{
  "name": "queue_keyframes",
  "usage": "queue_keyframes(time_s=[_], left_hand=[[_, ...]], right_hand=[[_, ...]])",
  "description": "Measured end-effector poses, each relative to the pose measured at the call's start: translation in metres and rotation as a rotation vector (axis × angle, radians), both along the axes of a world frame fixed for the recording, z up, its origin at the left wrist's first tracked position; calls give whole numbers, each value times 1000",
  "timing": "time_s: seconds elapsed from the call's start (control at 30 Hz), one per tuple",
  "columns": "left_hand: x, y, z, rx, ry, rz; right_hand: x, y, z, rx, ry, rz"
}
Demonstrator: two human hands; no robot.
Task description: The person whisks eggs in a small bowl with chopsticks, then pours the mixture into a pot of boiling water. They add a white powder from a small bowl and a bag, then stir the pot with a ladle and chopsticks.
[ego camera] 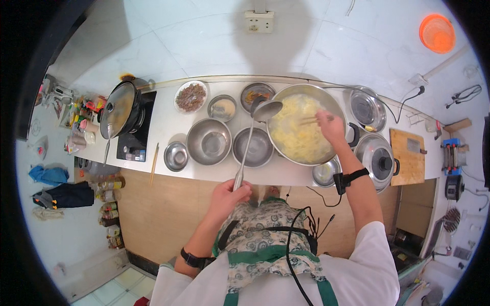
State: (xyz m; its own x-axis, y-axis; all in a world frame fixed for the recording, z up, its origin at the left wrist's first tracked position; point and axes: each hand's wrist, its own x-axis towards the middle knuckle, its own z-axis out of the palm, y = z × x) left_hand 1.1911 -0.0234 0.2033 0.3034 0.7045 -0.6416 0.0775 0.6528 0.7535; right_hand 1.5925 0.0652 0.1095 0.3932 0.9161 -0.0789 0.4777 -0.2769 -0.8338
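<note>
My left hand grips the handle of a metal ladle, whose bowl hangs at the left rim of a large metal pot. In my right hand is a pair of chopsticks, their tips over the pale yellow food that fills much of the pot. What the yellow food is, I cannot tell for sure. Below the ladle stands a metal bowl, and behind it a smaller metal dish holds orange-brown bits.
Left are several metal bowls, a plate of chopped brown food, chopsticks and a lidded wok on a black cooktop. Right are a lidded pot, a wooden cutting board with a cleaver, and a black cable.
</note>
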Motion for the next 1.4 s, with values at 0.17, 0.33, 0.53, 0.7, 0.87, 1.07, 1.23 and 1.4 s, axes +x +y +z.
queue_keyframes(time_s=[0.17, 0.33, 0.53, 0.7, 0.87, 1.07, 1.23, 1.4], left_hand=[[31, 28, -5, -11, 47, -90], [49, 44, -20, -30, 112, -179], [61, 52, -36, 29, 225, -329], [78, 60, -38, 22, 225, -359], [92, 73, -37, -113, 290, -452], [108, 84, -24, -166, 249, -474], [109, 82, -1, 12, 348, -439], [104, 82, 18, 164, 455, -504]], right_hand=[[-5, -12, -2, 105, -126, 110], [-18, -15, -1, 47, -20, -62], [-18, -24, 10, 41, -29, 12], [-10, -35, 31, 8, -171, -112], [-15, -50, 52, 124, -203, -154], [-16, -60, 55, 312, -6, -255], [2, -75, 55, 373, 399, -387], [3, -59, 43, 177, 345, -350]])
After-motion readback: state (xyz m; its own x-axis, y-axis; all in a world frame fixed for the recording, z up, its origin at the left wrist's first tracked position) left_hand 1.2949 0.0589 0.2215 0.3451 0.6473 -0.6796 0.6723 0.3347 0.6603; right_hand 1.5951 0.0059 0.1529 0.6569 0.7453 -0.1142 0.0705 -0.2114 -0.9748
